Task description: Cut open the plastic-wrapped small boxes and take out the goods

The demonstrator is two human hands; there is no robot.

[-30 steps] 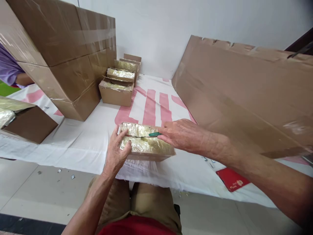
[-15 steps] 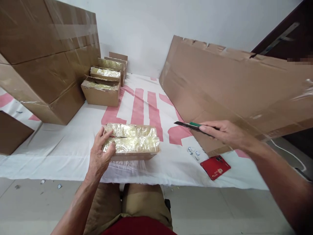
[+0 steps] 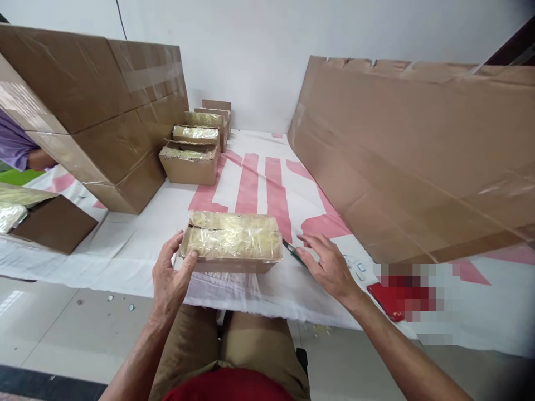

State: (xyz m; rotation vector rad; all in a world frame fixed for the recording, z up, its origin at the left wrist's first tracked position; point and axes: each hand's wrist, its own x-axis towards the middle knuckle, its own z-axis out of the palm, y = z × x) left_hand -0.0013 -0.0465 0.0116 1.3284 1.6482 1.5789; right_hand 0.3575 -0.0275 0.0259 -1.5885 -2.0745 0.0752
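Observation:
A small cardboard box (image 3: pixel 236 265) lies in front of me, its top covered with clear, yellowish tape and split along a seam. My left hand (image 3: pixel 171 273) grips its left end, the thumb at the front top edge and the fingers along the side. By the box's right end, a utility knife (image 3: pixel 296 253) with a green and black handle rests on the cloth, its tip near the box. My right hand (image 3: pixel 328 264) is just over the handle, fingers loosely spread and apart from it. Part of the handle is hidden under that hand.
Large taped cartons (image 3: pixel 104 111) are stacked at left, with a row of small boxes (image 3: pixel 190 167) beside them. Another box (image 3: pixel 58 223) sits at the left edge. A big cardboard sheet (image 3: pixel 418 156) leans at right. A red phone (image 3: pixel 382 298) lies near the front.
My right hand has come left and down with the knife, from above the cloth to beside the box, and its fingers have loosened. The view has turned left, showing a person's purple sleeve.

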